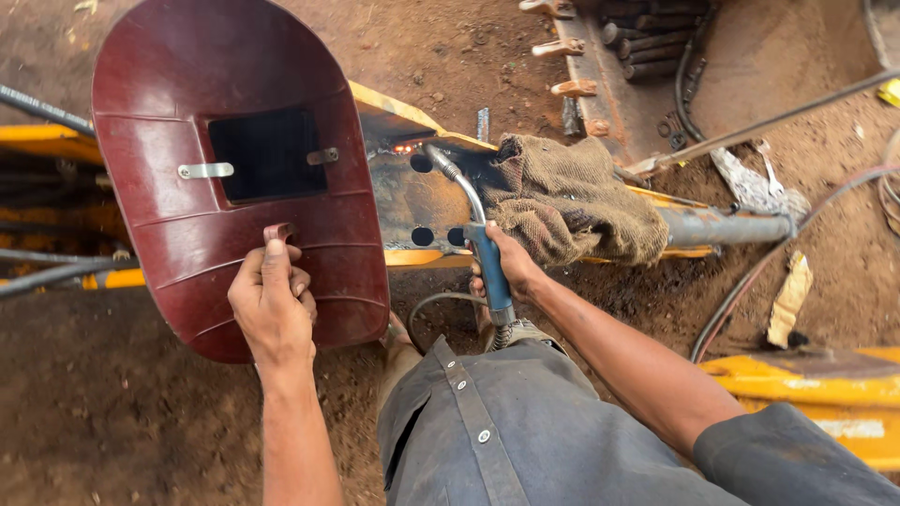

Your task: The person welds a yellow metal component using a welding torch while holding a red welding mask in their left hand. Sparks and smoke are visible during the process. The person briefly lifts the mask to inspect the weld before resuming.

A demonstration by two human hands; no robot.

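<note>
Two hands busy: left hand (272,305) grips dark-red plastic welding shield (234,169) by its handle, right hand (506,267) clenches blue-handled welding torch (473,220), nozzle at yellow steel plate (412,187). One short glowing weld spot (405,147) laid; most of the seam looks unwelded.

Bare reddish-brown dirt ground (112,403), loose and pebbled. Lying directly on it: yellow steel beam (56,141) (paint worn), yellow metal piece (825,389) at lower right, crumpled pale rag (789,298), dark cables (750,272) curving across, grey pipe (722,227), rusted toothed bucket (637,66) at top.
</note>
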